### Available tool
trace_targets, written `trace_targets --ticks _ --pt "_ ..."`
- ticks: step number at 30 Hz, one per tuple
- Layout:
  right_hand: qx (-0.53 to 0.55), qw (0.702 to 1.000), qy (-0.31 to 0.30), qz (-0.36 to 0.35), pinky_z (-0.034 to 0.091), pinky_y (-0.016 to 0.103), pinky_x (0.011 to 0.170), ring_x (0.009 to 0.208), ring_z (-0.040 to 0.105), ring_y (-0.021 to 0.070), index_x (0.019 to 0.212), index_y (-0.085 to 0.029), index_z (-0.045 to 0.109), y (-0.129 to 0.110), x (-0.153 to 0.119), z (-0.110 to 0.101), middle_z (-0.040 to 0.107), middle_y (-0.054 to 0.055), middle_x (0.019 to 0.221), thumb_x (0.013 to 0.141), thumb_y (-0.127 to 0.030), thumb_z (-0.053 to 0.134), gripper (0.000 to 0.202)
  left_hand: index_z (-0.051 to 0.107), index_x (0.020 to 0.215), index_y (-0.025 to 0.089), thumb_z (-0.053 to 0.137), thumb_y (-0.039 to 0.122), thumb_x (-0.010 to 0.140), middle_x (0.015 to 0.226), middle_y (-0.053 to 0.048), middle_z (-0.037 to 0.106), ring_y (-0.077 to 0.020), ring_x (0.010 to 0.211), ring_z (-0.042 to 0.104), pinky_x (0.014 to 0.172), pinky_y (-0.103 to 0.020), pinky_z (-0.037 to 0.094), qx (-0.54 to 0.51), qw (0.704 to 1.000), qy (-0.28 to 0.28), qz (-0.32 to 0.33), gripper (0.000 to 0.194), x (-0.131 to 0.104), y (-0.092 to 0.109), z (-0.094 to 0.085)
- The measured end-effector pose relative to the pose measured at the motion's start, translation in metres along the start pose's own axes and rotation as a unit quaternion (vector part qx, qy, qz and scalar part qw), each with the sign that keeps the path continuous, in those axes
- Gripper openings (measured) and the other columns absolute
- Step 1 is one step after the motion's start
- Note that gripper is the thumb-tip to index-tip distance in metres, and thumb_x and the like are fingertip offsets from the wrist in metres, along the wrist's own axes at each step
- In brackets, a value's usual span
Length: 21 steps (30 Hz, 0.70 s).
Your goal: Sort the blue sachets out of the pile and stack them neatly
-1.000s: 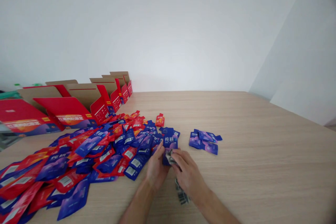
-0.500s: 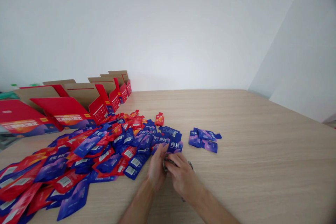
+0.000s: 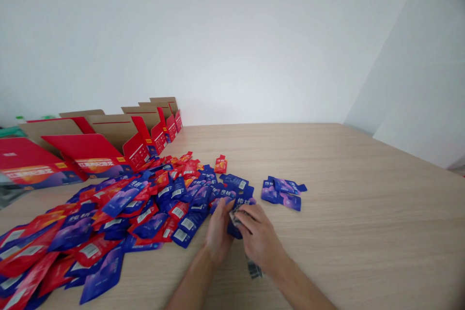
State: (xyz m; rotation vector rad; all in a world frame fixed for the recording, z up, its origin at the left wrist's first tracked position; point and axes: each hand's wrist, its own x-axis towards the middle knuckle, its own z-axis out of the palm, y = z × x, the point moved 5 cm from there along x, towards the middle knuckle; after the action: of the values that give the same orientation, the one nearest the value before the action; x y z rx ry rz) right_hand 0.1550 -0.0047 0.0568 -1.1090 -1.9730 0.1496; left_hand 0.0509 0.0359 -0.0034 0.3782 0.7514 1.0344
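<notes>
Near the table's front middle, my left hand has its fingers closed round the lower part of a blue pouch. My right hand is beside it, fingers pinched on a crumpled dark and silvery strip that hangs below the palm; its exact nature is unclear. A large pile of red and blue pouches spreads to the left of my hands. Several blue pouches lie apart to the right, and one red pouch lies beyond the pile.
Open red cardboard boxes stand in a row at the back left, behind the pile. The wooden table extends to the right and back, up to a pale wall. Green items show at the far left edge.
My right hand has shifted slightly right and away from my left hand. More of the blue pouch in my left hand and of the hanging strip now shows.
</notes>
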Motion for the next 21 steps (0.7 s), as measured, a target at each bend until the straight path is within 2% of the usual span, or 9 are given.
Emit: trace_targets --ticks 3,6,8,10,13,15,16,19,21 --pt "0.019 0.998 -0.066 0.007 0.052 0.038 0.089 0.101 0.056 0.0211 0.101 -0.022 0.065 -0.018 -0.004 0.014 0.063 0.007 0.104 0.085 -0.001 0.051 0.03 0.06 0.12 0.016 0.06 0.048 0.085 0.073 -0.001 0.065 -0.0133 0.059 0.058 0.055 -0.023 0.045 -0.04 0.999 0.015 0.005 0.048 0.002 0.005 -0.002" --pt "0.031 0.997 -0.062 0.018 0.05 0.039 0.093 0.103 0.055 0.0211 0.104 -0.022 0.064 -0.021 -0.004 0.013 0.062 0.007 0.107 0.084 -0.001 0.051 0.032 0.063 0.111 0.014 0.064 0.038 0.083 0.068 -0.002 0.063 -0.0132 0.058 0.058 0.055 -0.023 0.045 -0.067 0.997 0.018 0.018 0.036 0.004 0.006 -0.001" --pt "0.038 0.998 -0.042 0.026 0.049 0.039 0.095 0.105 0.054 0.0214 0.107 -0.022 0.064 -0.016 -0.004 0.009 0.061 0.007 0.11 0.084 -0.002 0.051 0.033 0.063 0.112 0.014 0.065 0.027 0.08 0.07 -0.001 0.064 -0.013 0.061 0.058 0.056 -0.022 0.046 -0.063 0.997 0.004 0.039 0.034 0.005 0.004 -0.001" --pt "0.044 0.998 -0.028 0.036 0.049 0.04 0.095 0.105 0.054 0.0217 0.108 -0.022 0.064 -0.01 -0.003 0.006 0.061 0.007 0.11 0.085 -0.002 0.052 0.033 0.061 0.12 0.016 0.065 0.019 0.077 0.075 -0.001 0.066 -0.0131 0.065 0.06 0.061 -0.022 0.047 -0.036 0.997 0.005 0.075 0.044 0.006 0.004 -0.004" --pt "0.048 0.997 -0.018 0.054 0.05 0.04 0.093 0.102 0.055 0.0221 0.108 -0.024 0.065 -0.001 -0.002 0.005 0.062 0.007 0.108 0.085 -0.003 0.052 0.033 0.059 0.128 0.019 0.066 0.017 0.075 0.098 -0.003 0.071 -0.0169 0.089 0.064 0.08 -0.025 0.049 0.062 0.98 0.053 0.179 0.053 0.006 0.013 -0.013" --pt "0.042 0.997 -0.008 0.068 0.051 0.039 0.091 0.101 0.056 0.0225 0.108 -0.023 0.066 0.005 -0.002 0.004 0.063 0.008 0.107 0.085 -0.004 0.054 0.032 0.06 0.128 0.021 0.066 0.021 0.078 0.122 -0.005 0.066 -0.0214 0.116 0.056 0.099 -0.029 0.043 0.183 0.942 0.073 0.273 0.05 0.002 0.026 -0.013" --pt "0.038 0.996 -0.003 0.075 0.051 0.038 0.091 0.101 0.056 0.0227 0.108 -0.023 0.067 0.009 -0.002 0.004 0.063 0.008 0.107 0.085 -0.005 0.056 0.031 0.06 0.129 0.023 0.064 0.023 0.081 0.133 -0.004 0.06 -0.0227 0.128 0.048 0.107 -0.032 0.037 0.256 0.91 0.071 0.319 0.049 0.0 0.033 -0.011" --pt "0.02 0.996 0.014 0.091 0.05 0.038 0.091 0.101 0.057 0.0227 0.105 -0.021 0.069 0.02 -0.003 0.0 0.064 0.009 0.106 0.084 -0.007 0.059 0.027 0.055 0.135 0.03 0.052 0.021 0.088 0.15 -0.001 0.044 -0.0241 0.143 0.028 0.118 -0.04 0.02 0.482 0.774 0.073 0.404 0.047 0.001 0.043 -0.004" --pt "0.005 0.995 0.017 0.1 0.05 0.038 0.091 0.099 0.057 0.0226 0.101 -0.021 0.07 0.028 -0.004 -0.003 0.065 0.008 0.104 0.083 -0.007 0.059 0.025 0.057 0.133 0.029 0.046 0.017 0.089 0.152 -0.003 0.041 -0.0269 0.146 0.022 0.118 -0.047 0.017 0.61 0.677 0.108 0.397 0.047 0.01 0.039 -0.006"
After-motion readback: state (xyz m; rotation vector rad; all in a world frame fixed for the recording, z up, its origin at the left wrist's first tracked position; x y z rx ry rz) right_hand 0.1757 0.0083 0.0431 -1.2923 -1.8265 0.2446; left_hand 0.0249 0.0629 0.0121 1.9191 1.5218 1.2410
